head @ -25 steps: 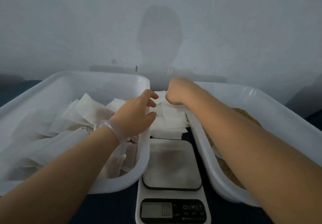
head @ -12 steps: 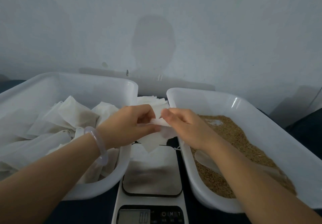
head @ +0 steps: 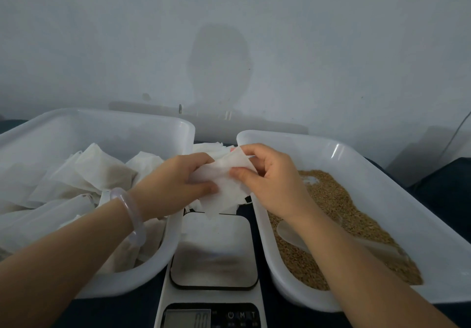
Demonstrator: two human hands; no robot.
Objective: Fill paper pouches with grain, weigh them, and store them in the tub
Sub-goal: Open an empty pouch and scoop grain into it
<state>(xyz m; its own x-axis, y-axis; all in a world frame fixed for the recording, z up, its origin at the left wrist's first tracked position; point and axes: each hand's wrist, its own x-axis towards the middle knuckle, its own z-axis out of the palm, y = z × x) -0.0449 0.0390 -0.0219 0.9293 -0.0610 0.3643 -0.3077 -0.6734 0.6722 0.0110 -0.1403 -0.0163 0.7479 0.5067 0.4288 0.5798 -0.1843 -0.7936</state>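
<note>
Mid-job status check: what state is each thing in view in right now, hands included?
left hand, gripping the paper pouch
right hand, pinching the pouch's top edge
paper pouch, flat, held above the scale
scale, on, display appears to read zero
scoop, lying in the grain
left tub, holds piled pouches
right tub, partly filled with grain

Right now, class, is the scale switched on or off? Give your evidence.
On: the scale has digits showing on its display, apparently reading zero.
</note>
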